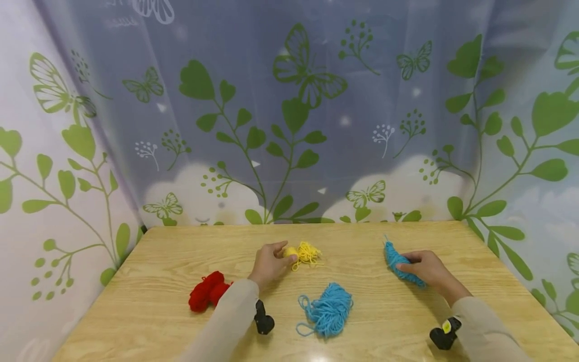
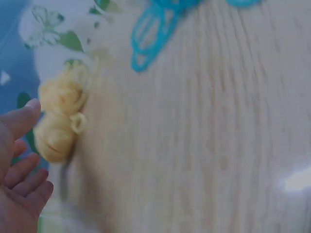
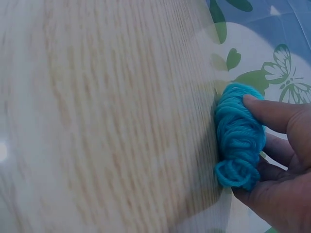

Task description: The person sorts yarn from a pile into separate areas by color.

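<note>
My left hand (image 1: 270, 264) is beside a small yellow yarn bundle (image 1: 308, 253) at the back middle of the table. In the left wrist view its fingers are spread loosely, with the thumb close to the blurred yellow yarn. Over on the right, my right hand (image 1: 427, 271) holds a twisted blue yarn skein (image 3: 238, 131) between thumb and fingers. The right wrist view shows the thumb on one side of that skein and the fingers partly hidden behind it.
A looser blue yarn bundle (image 1: 332, 309) with trailing loops lies at the front middle. Red yarn (image 1: 205, 294) lies on the left, partly covered by the left sleeve (image 1: 230, 317). Behind the wooden table (image 1: 181, 251) hangs a curtain (image 1: 253, 100) printed with leaves and butterflies.
</note>
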A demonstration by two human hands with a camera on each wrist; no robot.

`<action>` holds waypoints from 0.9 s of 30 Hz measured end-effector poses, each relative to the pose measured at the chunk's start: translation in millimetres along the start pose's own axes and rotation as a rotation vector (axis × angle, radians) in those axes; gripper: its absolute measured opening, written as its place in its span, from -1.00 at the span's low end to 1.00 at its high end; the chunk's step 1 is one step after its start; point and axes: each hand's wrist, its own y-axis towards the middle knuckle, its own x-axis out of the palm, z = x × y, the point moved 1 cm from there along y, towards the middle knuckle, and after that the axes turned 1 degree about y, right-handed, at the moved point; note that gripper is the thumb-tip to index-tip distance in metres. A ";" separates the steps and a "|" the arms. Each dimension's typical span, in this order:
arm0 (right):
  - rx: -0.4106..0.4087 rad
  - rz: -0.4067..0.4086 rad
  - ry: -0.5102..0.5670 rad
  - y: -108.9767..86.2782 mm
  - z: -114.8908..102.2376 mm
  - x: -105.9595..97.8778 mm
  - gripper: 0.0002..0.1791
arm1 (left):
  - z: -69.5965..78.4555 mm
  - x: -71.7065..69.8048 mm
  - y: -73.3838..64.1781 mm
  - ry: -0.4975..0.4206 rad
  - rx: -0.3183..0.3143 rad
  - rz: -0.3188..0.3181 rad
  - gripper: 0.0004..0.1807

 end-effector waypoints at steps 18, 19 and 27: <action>-0.014 0.001 0.001 -1.2 2.1 -0.2 -0.33 | 58.5 10.4 -41.2 0.022 -0.025 -0.166 -0.34; -0.010 0.001 0.003 -1.3 2.2 -0.2 -0.32 | 60.4 13.9 -45.3 0.012 -0.030 -0.185 -0.32; -0.014 0.009 0.009 -1.4 2.8 1.8 -0.33 | 70.0 38.7 -72.7 -0.051 -0.052 -0.346 -0.24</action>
